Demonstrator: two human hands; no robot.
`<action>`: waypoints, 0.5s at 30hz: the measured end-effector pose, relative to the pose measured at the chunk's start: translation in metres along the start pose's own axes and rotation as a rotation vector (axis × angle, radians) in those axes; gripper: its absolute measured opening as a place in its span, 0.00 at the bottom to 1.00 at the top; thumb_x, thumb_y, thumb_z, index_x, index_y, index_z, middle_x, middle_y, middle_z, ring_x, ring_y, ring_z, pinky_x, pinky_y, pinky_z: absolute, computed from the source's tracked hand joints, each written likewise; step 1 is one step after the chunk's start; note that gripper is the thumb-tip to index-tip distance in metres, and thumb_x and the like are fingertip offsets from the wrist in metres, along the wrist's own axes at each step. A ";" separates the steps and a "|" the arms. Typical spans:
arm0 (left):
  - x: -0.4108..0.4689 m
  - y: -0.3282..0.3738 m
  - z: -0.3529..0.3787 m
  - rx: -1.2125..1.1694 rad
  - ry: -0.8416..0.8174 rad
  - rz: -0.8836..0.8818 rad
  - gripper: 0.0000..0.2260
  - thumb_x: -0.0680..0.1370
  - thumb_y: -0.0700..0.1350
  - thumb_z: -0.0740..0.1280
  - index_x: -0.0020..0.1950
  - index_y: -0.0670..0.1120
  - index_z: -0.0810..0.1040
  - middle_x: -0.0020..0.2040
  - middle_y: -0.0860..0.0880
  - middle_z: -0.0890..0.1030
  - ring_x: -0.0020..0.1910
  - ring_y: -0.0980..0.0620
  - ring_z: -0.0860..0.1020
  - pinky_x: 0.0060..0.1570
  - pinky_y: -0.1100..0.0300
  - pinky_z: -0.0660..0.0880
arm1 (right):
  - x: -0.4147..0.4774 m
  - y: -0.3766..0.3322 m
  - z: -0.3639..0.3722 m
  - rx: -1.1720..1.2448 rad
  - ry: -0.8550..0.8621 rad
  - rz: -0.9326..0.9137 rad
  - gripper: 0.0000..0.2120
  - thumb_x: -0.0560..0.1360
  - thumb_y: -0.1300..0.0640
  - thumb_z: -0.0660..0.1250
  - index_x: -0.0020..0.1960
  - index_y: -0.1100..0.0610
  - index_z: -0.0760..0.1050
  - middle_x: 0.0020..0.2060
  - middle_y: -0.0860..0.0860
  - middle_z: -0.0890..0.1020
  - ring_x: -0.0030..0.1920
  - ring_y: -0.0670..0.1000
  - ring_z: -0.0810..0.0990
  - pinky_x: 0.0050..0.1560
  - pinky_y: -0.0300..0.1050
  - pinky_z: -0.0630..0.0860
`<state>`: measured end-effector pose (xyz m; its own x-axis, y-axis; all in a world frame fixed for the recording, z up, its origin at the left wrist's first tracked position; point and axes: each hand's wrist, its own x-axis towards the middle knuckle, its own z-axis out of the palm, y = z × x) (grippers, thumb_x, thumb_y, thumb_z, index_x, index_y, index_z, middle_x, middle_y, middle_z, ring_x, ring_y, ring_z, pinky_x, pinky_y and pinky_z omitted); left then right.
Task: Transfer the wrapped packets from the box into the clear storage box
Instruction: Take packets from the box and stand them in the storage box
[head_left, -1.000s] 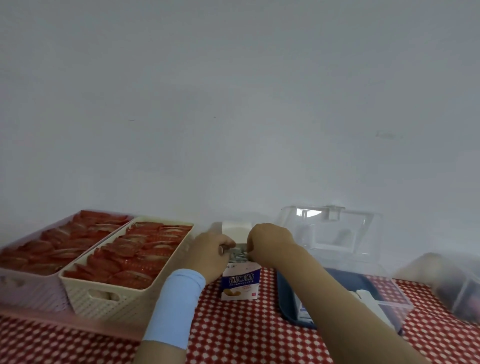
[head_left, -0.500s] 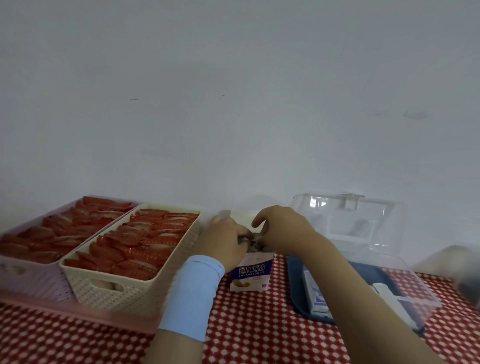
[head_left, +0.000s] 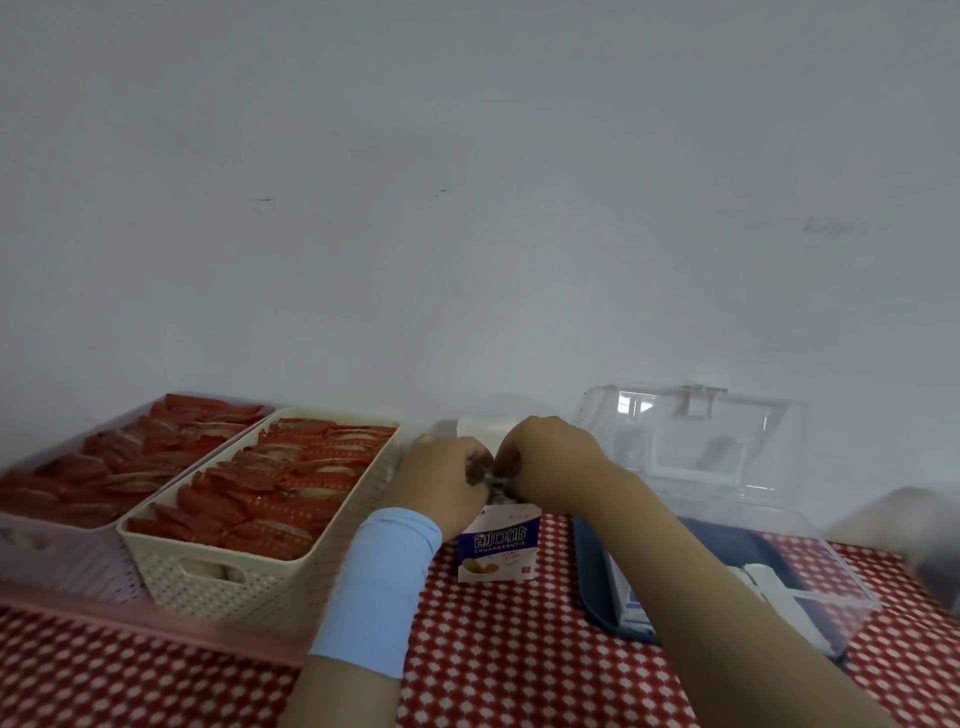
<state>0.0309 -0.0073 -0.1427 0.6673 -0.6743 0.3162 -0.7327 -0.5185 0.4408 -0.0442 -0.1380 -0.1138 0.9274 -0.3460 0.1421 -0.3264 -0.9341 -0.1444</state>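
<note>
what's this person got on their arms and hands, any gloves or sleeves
No gloves: the left hand and the right hand are both bare, and no ring shows. A wide light blue band, smooth and unmarked, wraps the left forearm just behind the wrist like a cuff. The right forearm is bare, with no sleeve, watch or bracelet in view.

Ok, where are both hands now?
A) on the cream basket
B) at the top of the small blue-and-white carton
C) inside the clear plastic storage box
B: left hand and right hand meet over the small blue-and-white carton, pinching silvery wrapped packets at its mouth.
</note>
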 end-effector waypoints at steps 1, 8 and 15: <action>0.001 -0.001 0.000 0.004 0.005 0.002 0.14 0.78 0.45 0.65 0.62 0.55 0.79 0.55 0.54 0.82 0.59 0.52 0.75 0.53 0.63 0.70 | 0.000 0.002 -0.003 0.037 0.022 0.007 0.14 0.73 0.60 0.72 0.55 0.46 0.84 0.49 0.43 0.84 0.47 0.45 0.81 0.48 0.41 0.80; -0.002 0.003 -0.003 -0.056 0.057 0.042 0.09 0.79 0.55 0.65 0.57 0.57 0.80 0.50 0.59 0.82 0.51 0.56 0.77 0.46 0.64 0.68 | -0.014 0.016 -0.019 0.298 0.189 -0.048 0.10 0.78 0.61 0.68 0.53 0.50 0.84 0.45 0.44 0.83 0.40 0.38 0.76 0.41 0.30 0.71; -0.004 0.006 -0.008 -0.288 0.040 0.024 0.04 0.79 0.51 0.68 0.50 0.53 0.81 0.44 0.57 0.82 0.41 0.62 0.76 0.36 0.76 0.69 | -0.022 0.015 -0.006 0.592 0.298 -0.076 0.12 0.78 0.62 0.67 0.46 0.45 0.80 0.41 0.40 0.83 0.41 0.37 0.79 0.41 0.29 0.73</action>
<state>0.0250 -0.0038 -0.1347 0.6590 -0.6605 0.3599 -0.6842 -0.3276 0.6515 -0.0703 -0.1450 -0.1128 0.8262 -0.3694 0.4253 -0.0274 -0.7804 -0.6246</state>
